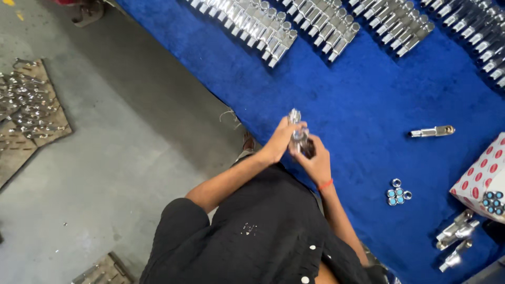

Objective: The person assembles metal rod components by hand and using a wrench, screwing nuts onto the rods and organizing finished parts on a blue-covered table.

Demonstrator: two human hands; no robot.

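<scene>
Both hands (302, 144) round chrome fitting (295, 126) at blue mat (342, 105) edge

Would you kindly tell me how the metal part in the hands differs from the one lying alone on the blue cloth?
The held metal part stands roughly upright, gripped by both hands; the lone metal part lies flat, untouched, on the blue cloth. The held one is half hidden; the lone one shows fully. Both are shiny and elongated.

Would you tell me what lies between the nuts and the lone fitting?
Nothing: in the head view, only bare blue cloth separates the nuts from the fitting.
</scene>
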